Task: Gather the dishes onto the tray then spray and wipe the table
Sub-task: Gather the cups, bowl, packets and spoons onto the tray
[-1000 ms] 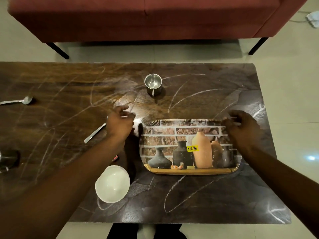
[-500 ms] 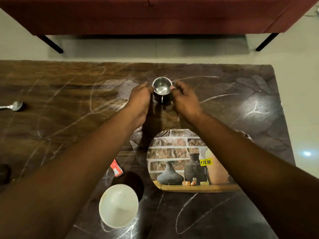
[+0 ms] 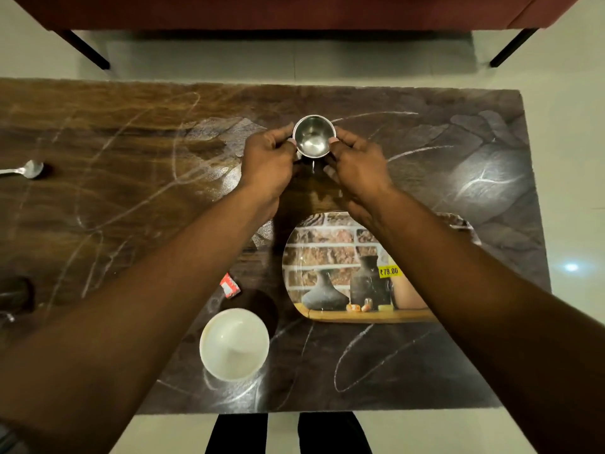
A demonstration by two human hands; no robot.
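A small steel cup stands upright near the far middle of the dark marbled table. My left hand and my right hand pinch its rim from either side with their fingertips. Closer to me lies the tray, printed with vases and a brick wall, partly hidden under my right forearm. A white bowl sits near the table's front edge. A steel spoon lies at the far left.
A small red wrapper lies beside the bowl. A dark glass object stands at the left edge. White chalk-like streaks cross the tabletop. A red sofa stands beyond the table.
Both hands left the tray's ends, reached to the steel cup, and now grip its rim more closely. The view has moved nearer to the table.
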